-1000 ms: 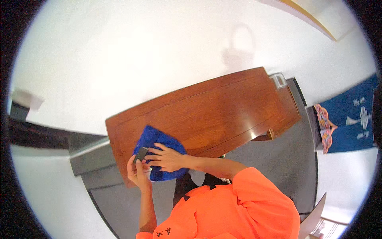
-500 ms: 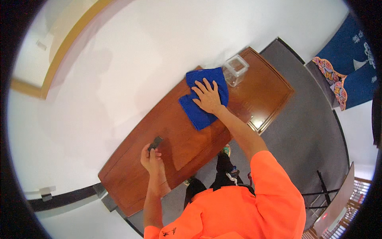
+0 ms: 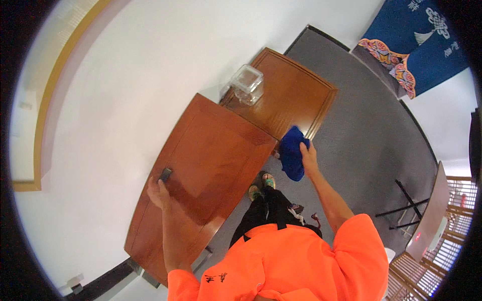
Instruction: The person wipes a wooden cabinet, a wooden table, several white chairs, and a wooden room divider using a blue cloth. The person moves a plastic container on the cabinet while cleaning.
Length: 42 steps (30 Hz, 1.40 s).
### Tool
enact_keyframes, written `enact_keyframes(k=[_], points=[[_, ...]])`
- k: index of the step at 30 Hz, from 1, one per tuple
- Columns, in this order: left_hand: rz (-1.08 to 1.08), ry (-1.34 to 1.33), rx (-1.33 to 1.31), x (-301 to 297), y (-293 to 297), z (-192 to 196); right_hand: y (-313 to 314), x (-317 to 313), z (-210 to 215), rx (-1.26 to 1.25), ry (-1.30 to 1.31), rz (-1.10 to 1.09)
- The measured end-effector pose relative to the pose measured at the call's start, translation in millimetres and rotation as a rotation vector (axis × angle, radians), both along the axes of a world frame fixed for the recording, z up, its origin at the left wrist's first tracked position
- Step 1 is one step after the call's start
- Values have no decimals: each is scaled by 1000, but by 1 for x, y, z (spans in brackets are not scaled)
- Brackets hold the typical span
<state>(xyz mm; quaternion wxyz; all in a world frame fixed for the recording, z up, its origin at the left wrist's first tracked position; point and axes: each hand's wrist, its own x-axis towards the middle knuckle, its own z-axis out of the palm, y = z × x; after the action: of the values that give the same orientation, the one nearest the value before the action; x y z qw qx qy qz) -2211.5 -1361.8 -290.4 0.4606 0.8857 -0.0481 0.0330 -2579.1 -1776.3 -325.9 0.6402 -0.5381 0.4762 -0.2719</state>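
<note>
I see the left hand (image 3: 158,192) gripping a small black thing (image 3: 166,174) over the counter (image 3: 216,145), near its wall side. I can't tell if that thing touches the counter. The right hand (image 3: 310,159) is closed around a blue cloth (image 3: 292,155), just off the counter's corner. A clear box (image 3: 247,82) sits past that end of the counter.

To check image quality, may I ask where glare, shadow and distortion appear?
Head view: whitish glare on the smaller table, near the blue cloth; head view: shadow across the larger table; head view: the yellowish frame bends near the rim.
</note>
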Motion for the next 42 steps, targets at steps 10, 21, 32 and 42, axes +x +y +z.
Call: enact_keyframes(k=[10, 21, 32, 42], points=[[-249, -318, 28, -105, -165, 77, -105, -38, -34, -248, 290, 240], [-596, -250, 309, -105, -457, 34, -223, -12, -119, -877, 693, 1014], [-863, -260, 824, -24, -570, 16, -422, 38, -120, -1026, 625, 803], [-945, -199, 885, -4, -567, -1, -457, 252, -146, -1226, 600, 563]])
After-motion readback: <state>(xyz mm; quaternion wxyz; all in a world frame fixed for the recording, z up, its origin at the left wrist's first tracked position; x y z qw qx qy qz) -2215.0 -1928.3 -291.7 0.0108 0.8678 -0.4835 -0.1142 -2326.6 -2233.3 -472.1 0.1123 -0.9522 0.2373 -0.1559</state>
